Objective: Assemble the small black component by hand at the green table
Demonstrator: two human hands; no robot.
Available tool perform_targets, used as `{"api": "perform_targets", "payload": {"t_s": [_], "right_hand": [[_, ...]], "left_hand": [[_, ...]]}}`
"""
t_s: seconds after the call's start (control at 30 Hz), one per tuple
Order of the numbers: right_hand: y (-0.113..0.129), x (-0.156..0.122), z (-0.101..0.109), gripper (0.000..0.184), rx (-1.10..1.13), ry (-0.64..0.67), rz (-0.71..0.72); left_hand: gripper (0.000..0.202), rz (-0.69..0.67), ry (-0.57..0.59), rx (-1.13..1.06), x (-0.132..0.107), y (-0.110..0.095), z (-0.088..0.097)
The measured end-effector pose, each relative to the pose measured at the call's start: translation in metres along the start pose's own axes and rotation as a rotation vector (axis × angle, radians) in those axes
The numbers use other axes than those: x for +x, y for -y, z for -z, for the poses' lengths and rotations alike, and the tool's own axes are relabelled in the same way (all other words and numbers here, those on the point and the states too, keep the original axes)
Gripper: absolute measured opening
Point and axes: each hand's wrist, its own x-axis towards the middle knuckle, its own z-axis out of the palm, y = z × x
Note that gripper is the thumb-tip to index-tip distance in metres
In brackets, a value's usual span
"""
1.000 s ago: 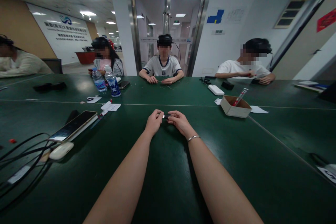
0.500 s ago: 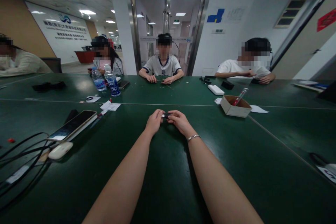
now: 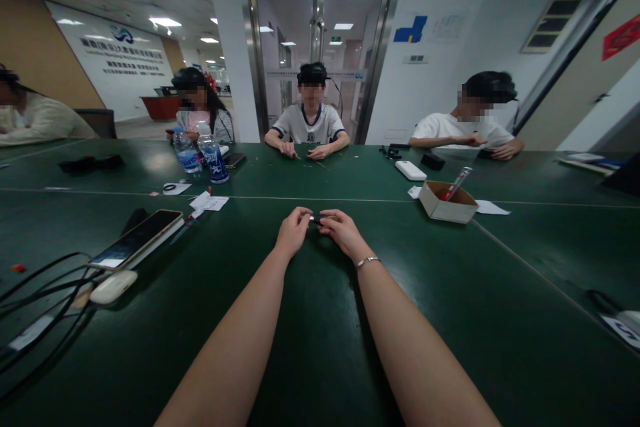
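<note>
Both of my hands are together over the green table [image 3: 320, 320], at the middle of the view. My left hand [image 3: 292, 231] pinches the silvery left end of a small black object [image 3: 315, 219]. On its other end, the fingertips of my right hand [image 3: 342, 229] are closed too. The object looks short and slim, and most of it is hidden by the fingers, so I cannot make out its kind. A silver bracelet [image 3: 369, 261] circles my right wrist.
Left of me lie a smartphone [image 3: 137, 239], a white rounded case [image 3: 114, 287] and black cables. Two bottles [image 3: 214, 159] stand farther back. On the right sits a small open box [image 3: 449, 208] holding a clear tube [image 3: 457, 183]. Several people sit across the table.
My hands stay nearly still around the small black object, which looks slightly more tilted. The whole view has shifted a few pixels.
</note>
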Motion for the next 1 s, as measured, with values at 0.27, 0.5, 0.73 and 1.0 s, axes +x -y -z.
{"api": "perform_targets", "payload": {"t_s": [0.27, 0.5, 0.73, 1.0], "right_hand": [[-0.0003, 0.0005, 0.0006, 0.024, 0.005, 0.000, -0.003], [-0.0004, 0.0003, 0.0008, 0.025, 0.009, 0.000, -0.007], [0.0012, -0.0011, 0.0003, 0.027, 0.016, 0.005, -0.005], [-0.0005, 0.0009, 0.0016, 0.024, 0.004, 0.001, -0.004]], "left_hand": [[0.021, -0.053, -0.053, -0.014, 0.0038, 0.0049, -0.0019], [0.024, -0.010, 0.004, -0.008, 0.0029, 0.0050, -0.0020], [0.022, -0.038, -0.023, -0.031, 0.0039, 0.0055, -0.0028], [0.023, -0.032, -0.022, -0.035, 0.0014, 0.0006, -0.0007]]}}
